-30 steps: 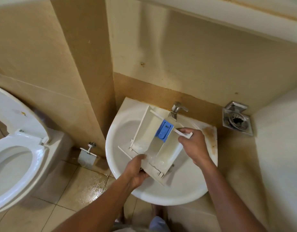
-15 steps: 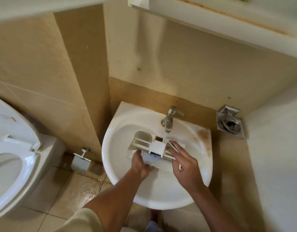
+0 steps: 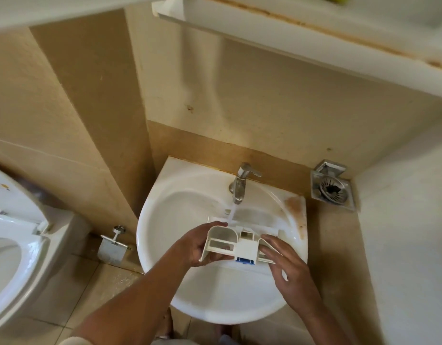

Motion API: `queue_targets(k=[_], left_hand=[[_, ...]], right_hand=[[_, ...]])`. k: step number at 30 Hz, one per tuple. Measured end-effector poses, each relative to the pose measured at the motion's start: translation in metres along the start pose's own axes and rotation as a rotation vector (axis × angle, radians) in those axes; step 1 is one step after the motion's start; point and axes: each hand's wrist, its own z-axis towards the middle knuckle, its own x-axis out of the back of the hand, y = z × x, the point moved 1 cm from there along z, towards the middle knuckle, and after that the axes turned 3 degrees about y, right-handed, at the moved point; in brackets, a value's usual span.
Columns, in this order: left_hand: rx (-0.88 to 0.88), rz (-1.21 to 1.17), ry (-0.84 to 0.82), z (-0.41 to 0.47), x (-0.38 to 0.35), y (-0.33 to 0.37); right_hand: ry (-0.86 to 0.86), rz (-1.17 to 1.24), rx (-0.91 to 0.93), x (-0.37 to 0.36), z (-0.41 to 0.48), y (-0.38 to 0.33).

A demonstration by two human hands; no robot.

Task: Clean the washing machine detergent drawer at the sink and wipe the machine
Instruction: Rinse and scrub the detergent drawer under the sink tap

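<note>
The white detergent drawer [image 3: 230, 244], with a blue insert showing at its lower edge, is held on end over the white sink [image 3: 180, 202]. My left hand [image 3: 198, 245] grips its left end. My right hand [image 3: 287, 267] holds its right side, fingers laid along the edge. Water runs from the chrome tap [image 3: 241, 181] onto the far part of the drawer.
A toilet [image 3: 13, 250] with raised lid stands at the left. A paper holder [image 3: 113, 247] hangs on the wall beside the sink. A chrome soap dish [image 3: 330, 189] is mounted at the right. A shelf [image 3: 302, 38] juts out overhead.
The drawer has been tipped from lying flat in the basin to standing on end, then lifted slightly towards me. Water now flows from the tap. My view has tilted upward.
</note>
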Motion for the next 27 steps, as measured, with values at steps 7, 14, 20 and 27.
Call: queue_targets(k=[7, 14, 20, 27], left_hand=[[-0.014, 0.015, 0.080, 0.012, -0.014, 0.002], [-0.021, 0.144, -0.055, 0.009, -0.009, -0.001], [-0.163, 0.360, -0.015, 0.006, -0.019, 0.011], [-0.206, 0.422, 0.039, -0.002, -0.017, 0.014]], right_hand=[[0.029, 0.521, -0.371, 0.024, -0.017, -0.021], [0.087, 0.882, -1.441, 0.018, 0.022, -0.009], [-0.084, 0.694, -1.387, -0.008, 0.032, -0.013], [0.040, 0.863, -1.578, -0.030, 0.017, -0.018]])
